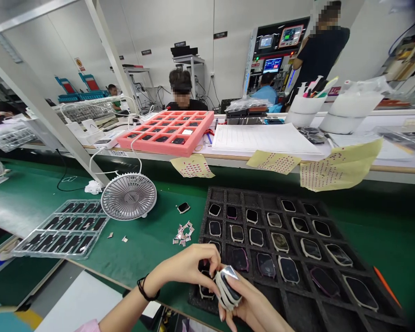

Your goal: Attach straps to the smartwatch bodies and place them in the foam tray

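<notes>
Light-rimmed smartwatch cases (227,291), apparently more than one stacked together, are held in my right hand (251,297), with its thumb across the dark upper face. A shiny silver patch shows at their top end. My left hand (198,263) is closed, thumb and fingertips pinching at the left edge of the same cases; whether a small part is between those fingertips is hidden. Under and beyond both hands lies a black foam tray (266,295) with watch cases in many compartments. A single watch case (184,208) lies on the green mat beside a pile of small pinkish-silver pieces (184,234).
A white fan (129,197) stands left of centre, next to a clear plastic tray (60,229) of black parts. Above the mat, a shelf (228,157) carries a pink foam tray (190,148), papers (259,137) and white tubs (304,110). Other people are beyond it.
</notes>
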`<move>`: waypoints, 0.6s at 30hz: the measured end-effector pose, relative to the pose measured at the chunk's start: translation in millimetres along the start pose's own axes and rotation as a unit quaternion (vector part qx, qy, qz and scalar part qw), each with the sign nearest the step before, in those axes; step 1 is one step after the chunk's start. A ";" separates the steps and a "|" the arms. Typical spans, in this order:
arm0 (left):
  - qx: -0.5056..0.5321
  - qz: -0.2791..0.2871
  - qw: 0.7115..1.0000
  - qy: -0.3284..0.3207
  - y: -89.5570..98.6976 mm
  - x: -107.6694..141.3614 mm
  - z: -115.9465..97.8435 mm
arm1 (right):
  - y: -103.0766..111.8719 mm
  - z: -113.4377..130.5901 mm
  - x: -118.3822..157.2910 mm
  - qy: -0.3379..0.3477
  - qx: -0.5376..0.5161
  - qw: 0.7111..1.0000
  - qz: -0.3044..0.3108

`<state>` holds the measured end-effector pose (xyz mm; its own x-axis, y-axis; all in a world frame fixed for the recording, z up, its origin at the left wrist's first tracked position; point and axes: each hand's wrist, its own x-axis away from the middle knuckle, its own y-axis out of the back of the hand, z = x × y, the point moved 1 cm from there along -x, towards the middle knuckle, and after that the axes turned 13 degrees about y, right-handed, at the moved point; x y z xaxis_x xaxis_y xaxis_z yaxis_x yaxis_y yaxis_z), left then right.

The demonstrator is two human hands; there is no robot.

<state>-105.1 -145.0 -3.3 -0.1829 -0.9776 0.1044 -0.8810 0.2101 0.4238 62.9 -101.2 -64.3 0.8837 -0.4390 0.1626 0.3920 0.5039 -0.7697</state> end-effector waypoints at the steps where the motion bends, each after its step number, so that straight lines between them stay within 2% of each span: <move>1: -0.014 0.008 1.000 0.001 -1.4 0.7 1.6 | 1.3 -3.9 0.1 -0.006 0.006 1.000 -0.003; 4: -0.042 0.006 0.999 0.012 0.7 1.3 8.4 | 1.6 -10.4 -1.7 0.006 0.016 1.000 -0.019; 6: -0.036 -0.002 0.998 0.045 9.0 -0.1 18.0 | -1.2 -9.0 -3.8 0.022 0.012 0.999 -0.033; 8: -0.068 -0.083 0.986 0.127 21.7 -2.7 33.3 | -4.9 -3.3 -5.6 0.037 0.001 0.998 -0.047; 9: -0.105 -0.152 0.966 0.178 28.2 -4.0 42.3 | -6.4 0.6 -6.3 0.047 -0.003 0.998 -0.052; 10: -0.150 -0.230 0.933 0.232 33.7 -5.0 51.4 | -7.5 4.7 -6.8 0.056 -0.004 0.997 -0.056; 12: -0.200 -0.319 0.879 0.292 38.4 -7.4 67.6 | -8.4 12.5 -7.7 0.074 -0.007 0.995 -0.063; 14: -0.213 -0.342 0.859 0.314 36.0 -10.6 79.9 | -8.4 18.2 -8.6 0.085 -0.014 0.994 -0.070; 18: -0.203 -0.356 0.846 0.342 31.0 -16.4 90.6 | -10.7 25.1 -9.8 0.106 -0.019 0.991 -0.077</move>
<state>-169.0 -123.8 -73.4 0.7482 -0.6505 0.1307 -0.4145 -0.3045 0.8576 56.5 -83.6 -42.2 0.7384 -0.6576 0.1491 0.5047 0.3923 -0.7690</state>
